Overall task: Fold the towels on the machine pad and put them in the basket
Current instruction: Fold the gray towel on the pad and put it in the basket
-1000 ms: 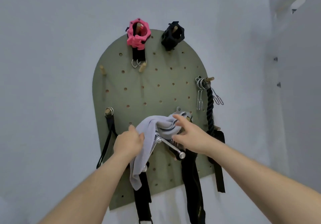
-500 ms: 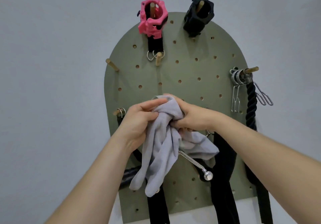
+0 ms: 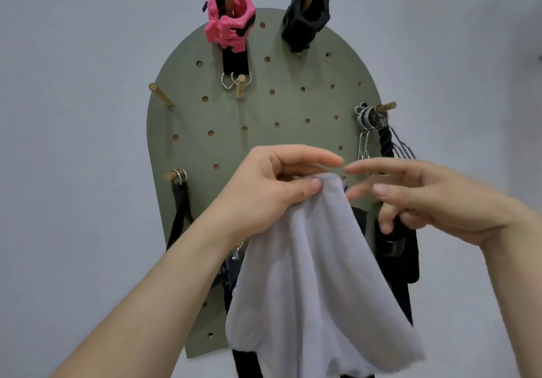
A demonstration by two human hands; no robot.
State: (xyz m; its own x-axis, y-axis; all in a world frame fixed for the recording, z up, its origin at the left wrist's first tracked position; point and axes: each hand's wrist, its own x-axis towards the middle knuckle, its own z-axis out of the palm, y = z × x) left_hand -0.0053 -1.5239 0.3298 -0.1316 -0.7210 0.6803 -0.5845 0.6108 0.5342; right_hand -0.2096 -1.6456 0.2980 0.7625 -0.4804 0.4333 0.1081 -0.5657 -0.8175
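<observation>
One edge of the grey towel (image 3: 316, 275), hanging before the pegboard (image 3: 234, 154), is pinched between thumb and fingers of the left grip (image 3: 264, 189). The right grip (image 3: 434, 198), fingers spread and empty just beside, should likely catch that hem and slide outward to square the cloth.

An olive-green pegboard (image 3: 187, 119) on the grey wall carries a pink barbell collar (image 3: 227, 21) top left, a black collar (image 3: 306, 18) beside it, a black rope (image 3: 385, 142) at the right edge and a black strap (image 3: 180, 210) lower left.
</observation>
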